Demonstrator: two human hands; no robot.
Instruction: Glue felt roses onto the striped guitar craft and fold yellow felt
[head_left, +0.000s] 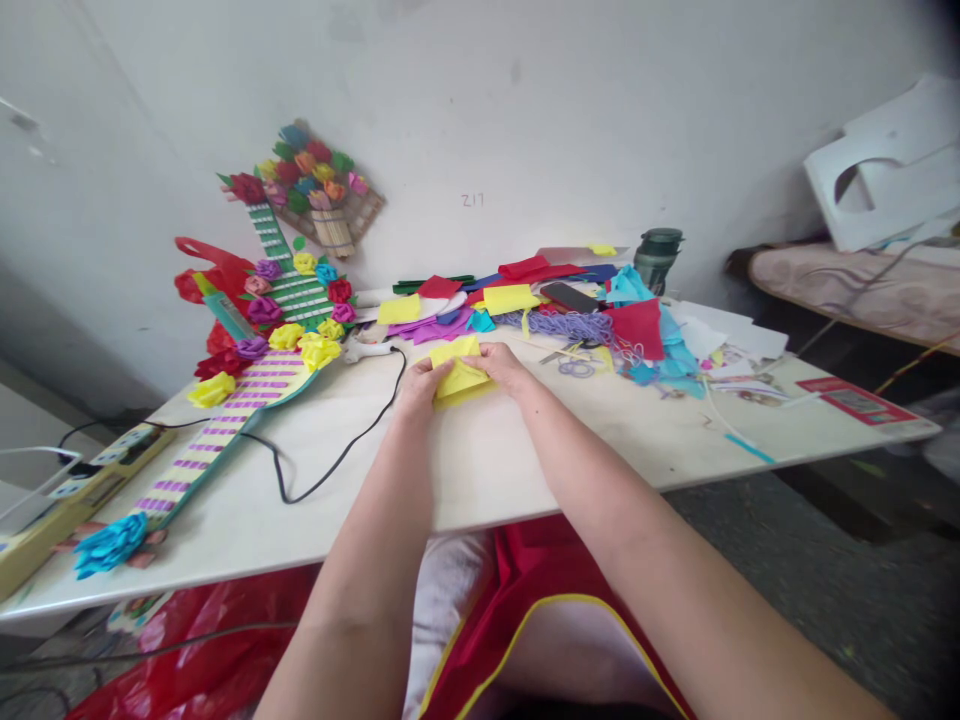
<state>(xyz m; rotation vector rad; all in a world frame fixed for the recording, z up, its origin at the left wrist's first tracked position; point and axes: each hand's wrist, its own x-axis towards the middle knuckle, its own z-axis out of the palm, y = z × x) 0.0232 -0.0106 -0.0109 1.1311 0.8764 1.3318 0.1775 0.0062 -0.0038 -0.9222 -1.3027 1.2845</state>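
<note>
A small piece of yellow paper [459, 372] is held just above the white table [480, 480], close to its middle. My left hand [421, 385] grips its left side, with the thumb on top. On the right edge, my right hand [501, 362] pinches the same piece, thumb and fingers closed. The paper looks creased or partly folded between the thumbs. Left of my hands lies a white glue gun [367, 350] with a black cord. A pair of scissors [556, 355] rests to the right of them.
At left stands a guitar-shaped piece [225, 410] covered with paper flowers; a flower bouquet panel [326, 195] leans on the wall. Coloured paper sheets [442, 310] and purple yarn [562, 325] pile up behind my hands. A dark green bottle [658, 258] and a power strip [82, 495] flank the table.
</note>
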